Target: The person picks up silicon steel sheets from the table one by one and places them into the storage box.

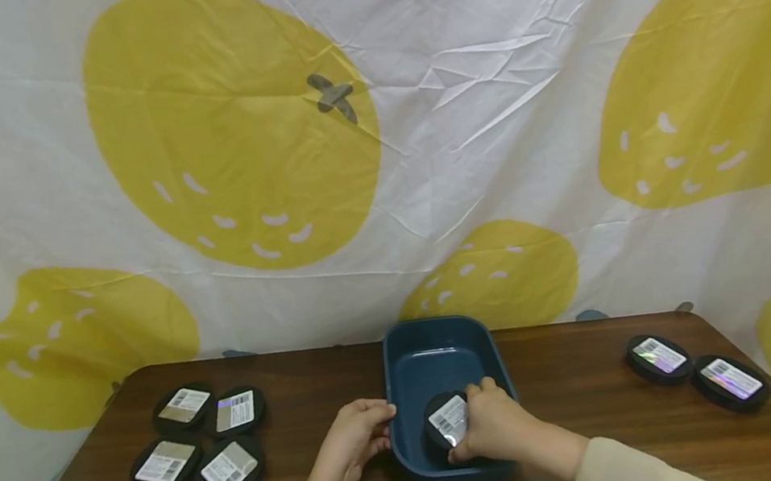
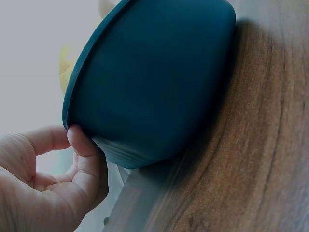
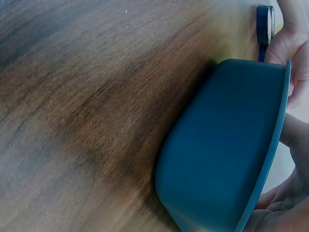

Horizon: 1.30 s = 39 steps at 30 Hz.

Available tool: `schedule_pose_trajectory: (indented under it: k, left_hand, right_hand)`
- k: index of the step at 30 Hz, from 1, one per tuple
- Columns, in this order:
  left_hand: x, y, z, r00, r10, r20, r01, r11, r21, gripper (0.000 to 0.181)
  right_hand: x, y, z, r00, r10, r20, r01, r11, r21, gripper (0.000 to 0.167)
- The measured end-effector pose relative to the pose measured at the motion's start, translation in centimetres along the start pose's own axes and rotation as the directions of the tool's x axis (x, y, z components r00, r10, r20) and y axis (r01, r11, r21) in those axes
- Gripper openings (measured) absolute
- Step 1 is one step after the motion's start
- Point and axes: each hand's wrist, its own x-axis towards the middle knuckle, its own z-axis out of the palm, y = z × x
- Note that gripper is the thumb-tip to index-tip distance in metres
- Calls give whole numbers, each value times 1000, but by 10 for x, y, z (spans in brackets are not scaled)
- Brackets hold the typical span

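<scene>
Head view: a blue tub (image 1: 439, 367) is set lengthwise on a wooden table (image 1: 566, 387), directly between the two hands, probably so that it can be reached equally well from either side. A black disc (image 1: 447, 421) is held inside the tub, toward its near end, with its white label turned upward; whether its underside is touching the tub's floor cannot be told.

The disc is gripped by the right hand (image 1: 501, 424), thumb on the near edge and fingers on the far one, the grasp opened only as wide as the disc. It seems to be taken by its edges so that it can be handled from above, within the walls. The tub's left rim is lightly pinched by the left hand (image 1: 354, 444), thumb and fingertip nearly meeting, as the left wrist view also shows; it is presumably steadied that way against sliding.

Left of the tub, four black discs (image 1: 229, 471) are grouped close together; well to its right, two black discs (image 1: 732, 382) are laid side by side. All are laid label up, perhaps for easy reading.
</scene>
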Motion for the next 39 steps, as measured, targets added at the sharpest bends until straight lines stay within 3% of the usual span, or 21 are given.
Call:
schedule_pose_trajectory:
  k: [13, 20, 26, 39]
  left_hand:
    - [4, -4, 0, 1000, -7, 5, 7, 1000, 7, 30]
    - [3, -3, 1, 1000, -2, 8, 2, 1000, 1, 28]
    - [2, -2, 0, 1000, 1, 5, -1, 1000, 1, 28]
    - [2, -2, 0, 1000, -1, -2, 1, 1000, 5, 29]
  right_hand:
    - [0, 0, 2, 1000, 19, 16, -19, 1000, -9, 78]
    - [-1, 3, 2, 1000, -16, 10, 16, 1000, 1, 77]
    - [0, 3, 2, 998, -62, 3, 63, 997, -55, 77]
    - [-1, 5, -2, 996, -73, 53, 79, 989, -121, 85]
